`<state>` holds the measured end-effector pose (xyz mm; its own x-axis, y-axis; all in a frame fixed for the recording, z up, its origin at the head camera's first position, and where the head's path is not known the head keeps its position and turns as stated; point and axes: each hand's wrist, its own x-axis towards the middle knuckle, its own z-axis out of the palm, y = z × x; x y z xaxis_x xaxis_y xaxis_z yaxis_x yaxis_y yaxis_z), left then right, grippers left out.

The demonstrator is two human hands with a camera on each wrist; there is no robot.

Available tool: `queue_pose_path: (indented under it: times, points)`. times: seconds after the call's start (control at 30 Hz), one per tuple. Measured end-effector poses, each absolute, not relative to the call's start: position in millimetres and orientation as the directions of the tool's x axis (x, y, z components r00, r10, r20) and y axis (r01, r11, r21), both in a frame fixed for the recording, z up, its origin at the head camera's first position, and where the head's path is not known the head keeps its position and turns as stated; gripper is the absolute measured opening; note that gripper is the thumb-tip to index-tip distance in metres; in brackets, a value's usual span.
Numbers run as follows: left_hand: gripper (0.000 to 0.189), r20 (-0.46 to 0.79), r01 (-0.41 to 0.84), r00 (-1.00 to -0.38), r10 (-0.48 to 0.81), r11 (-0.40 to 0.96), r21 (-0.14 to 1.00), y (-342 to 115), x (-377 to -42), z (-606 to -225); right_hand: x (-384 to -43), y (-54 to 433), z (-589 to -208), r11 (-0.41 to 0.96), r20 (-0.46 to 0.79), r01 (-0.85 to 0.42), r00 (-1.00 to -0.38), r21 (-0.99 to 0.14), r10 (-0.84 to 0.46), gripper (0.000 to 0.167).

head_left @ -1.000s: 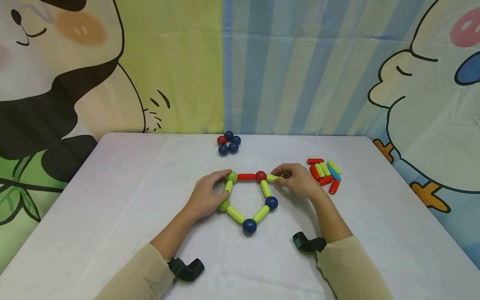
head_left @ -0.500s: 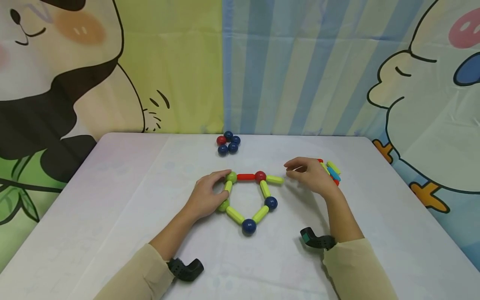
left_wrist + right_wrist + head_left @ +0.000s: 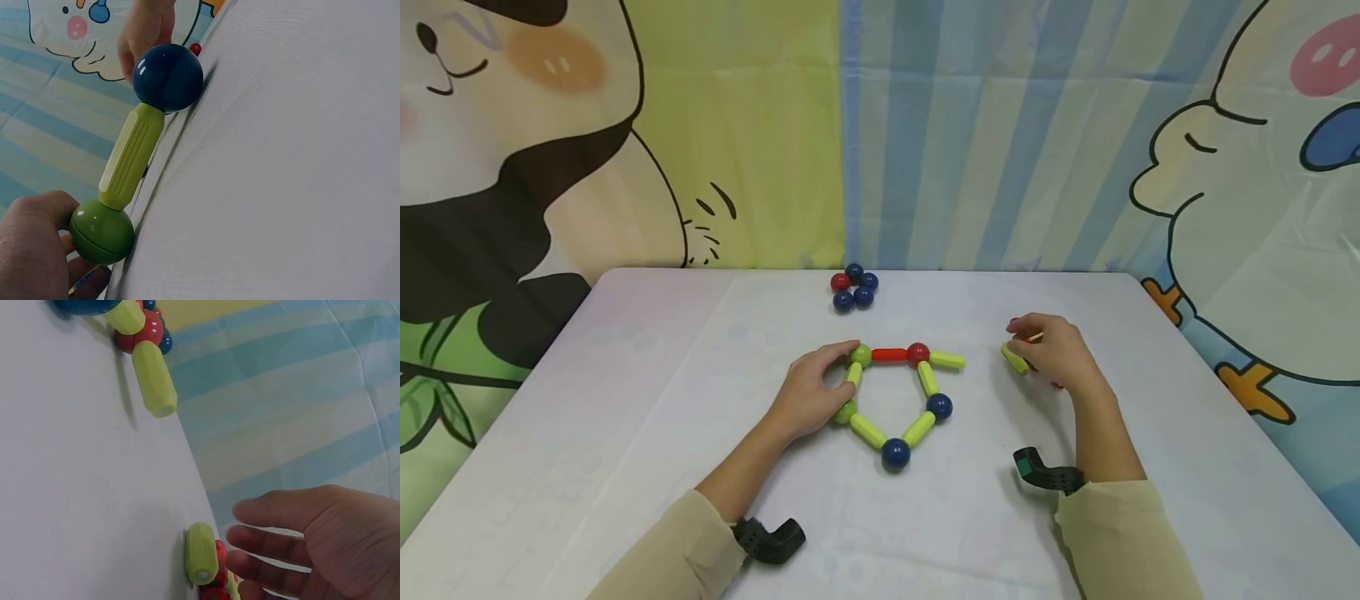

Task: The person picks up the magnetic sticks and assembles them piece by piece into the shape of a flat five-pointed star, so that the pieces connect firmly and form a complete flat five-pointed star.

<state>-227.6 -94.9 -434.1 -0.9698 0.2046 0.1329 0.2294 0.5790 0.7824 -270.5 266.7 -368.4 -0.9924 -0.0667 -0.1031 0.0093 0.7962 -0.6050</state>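
A five-sided ring of building sticks and balls (image 3: 889, 355) lies mid-table in the head view, mostly with yellow-green sticks and one red. My left hand (image 3: 811, 390) holds its left side, thumb and fingers around the green balls (image 3: 102, 232) and the stick between them. From the red ball (image 3: 917, 354) an extra yellow-green stick (image 3: 947, 360) points right, its far end free. My right hand (image 3: 325, 544) is at the pile of loose sticks, fingers extended beside a yellow-green stick (image 3: 201, 553), with a gap between thumb and forefinger. In the head view this hand hides most of the pile.
Several loose blue balls (image 3: 863, 297) and a red one (image 3: 840, 282) sit in a cluster near the table's back edge. A cartoon-printed curtain (image 3: 955, 133) hangs behind the white table (image 3: 625, 467). Black wrist cameras (image 3: 770, 540) stick out from both wrists.
My right hand has let go of the stick on the red ball and moved right to the loose pile. One yellow-green stick there now lies turned at the pile's left. My left hand stays put.
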Motion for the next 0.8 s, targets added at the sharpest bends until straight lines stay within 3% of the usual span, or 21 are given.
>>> queue_pose_path:
  times: [0.17, 0.4, 0.8]
  points:
    - [0.062, 0.136, 0.234, -0.969, 0.208, 0.575, 0.784, -95.1, -227.4, -434.2, -275.7, 264.5, -375.7, 0.889, -0.130, 0.017, -0.990, -0.458, -0.049, 0.034]
    - [0.062, 0.143, 0.241, -0.967, 0.211, 0.571, 0.785, -95.4, -227.7, -435.4, -278.6, 258.4, -377.8, 0.919, -0.202, 0.011, -0.976, -0.394, -0.075, 0.035]
    - [0.062, 0.144, 0.231, -0.969, 0.199, 0.540, 0.809, -96.0, -227.6, -434.5, -275.8, 261.4, -376.5, 0.814, -0.098, -0.106, -0.976, -0.572, -0.195, 0.030]
